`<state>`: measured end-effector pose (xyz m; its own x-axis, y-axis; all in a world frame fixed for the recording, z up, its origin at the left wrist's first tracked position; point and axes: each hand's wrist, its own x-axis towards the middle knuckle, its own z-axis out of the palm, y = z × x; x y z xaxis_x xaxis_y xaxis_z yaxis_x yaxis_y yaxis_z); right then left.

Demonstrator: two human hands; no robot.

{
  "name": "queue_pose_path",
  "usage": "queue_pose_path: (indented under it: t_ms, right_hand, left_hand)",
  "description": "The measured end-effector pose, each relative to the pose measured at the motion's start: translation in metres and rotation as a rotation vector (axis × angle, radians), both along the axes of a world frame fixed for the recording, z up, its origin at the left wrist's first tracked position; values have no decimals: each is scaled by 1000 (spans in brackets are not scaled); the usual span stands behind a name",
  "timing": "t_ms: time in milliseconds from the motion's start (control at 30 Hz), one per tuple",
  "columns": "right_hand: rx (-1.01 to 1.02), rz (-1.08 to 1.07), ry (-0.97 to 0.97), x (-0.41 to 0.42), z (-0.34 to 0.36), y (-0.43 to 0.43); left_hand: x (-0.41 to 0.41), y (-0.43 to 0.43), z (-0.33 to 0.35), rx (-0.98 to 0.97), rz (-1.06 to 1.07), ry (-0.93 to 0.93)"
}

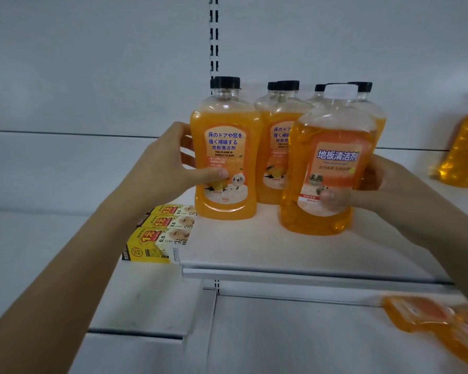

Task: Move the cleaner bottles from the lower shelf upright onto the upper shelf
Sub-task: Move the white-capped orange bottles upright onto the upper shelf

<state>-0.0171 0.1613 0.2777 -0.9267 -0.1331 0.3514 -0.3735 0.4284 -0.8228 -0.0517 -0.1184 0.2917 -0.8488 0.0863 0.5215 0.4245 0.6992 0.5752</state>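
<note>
Placement underway: left hand (170, 168) grips the black-capped bottle (224, 147), right hand (368, 190) the white-capped bottle (327, 168), both upright on the upper shelf (281, 255); release likely next.

Five black-capped bottles (225, 157) show plainly, perhaps a sixth behind; one white-capped bottle (333, 168); one blurred bottle (462, 152) far right; at least one lying bottle (427, 315); three yellow boxes (157, 244); two hands, left hand (170, 168), right hand (362, 190)

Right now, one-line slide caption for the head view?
The left hand grips a black-capped bottle, right hand a white-capped bottle, both standing on the upper shelf.
</note>
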Motion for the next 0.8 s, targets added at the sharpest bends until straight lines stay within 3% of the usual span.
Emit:
queue_pose_path:
  t_ms: [67, 133, 267, 333, 567, 800]
  right_hand:
    - [5, -2, 2, 2, 0, 3]
    - [26, -9, 5, 5, 3, 9]
    - [56, -53, 8, 15, 10, 34]
    - [54, -72, 6, 22, 12, 53]
    - [43, -119, 6, 58, 20, 151]
    - [46, -207, 0, 93, 18, 262]
  left_hand:
    - [7, 1, 1, -19, 45, 86]
    - [19, 7, 5, -99, 121, 285]
    - [36, 43, 20, -430, 108, 741]
    - [40, 67, 23, -532, 86, 807]
    - [55, 179, 21, -750, -372, 565]
    - [48, 304, 3, -980, -432, 288]
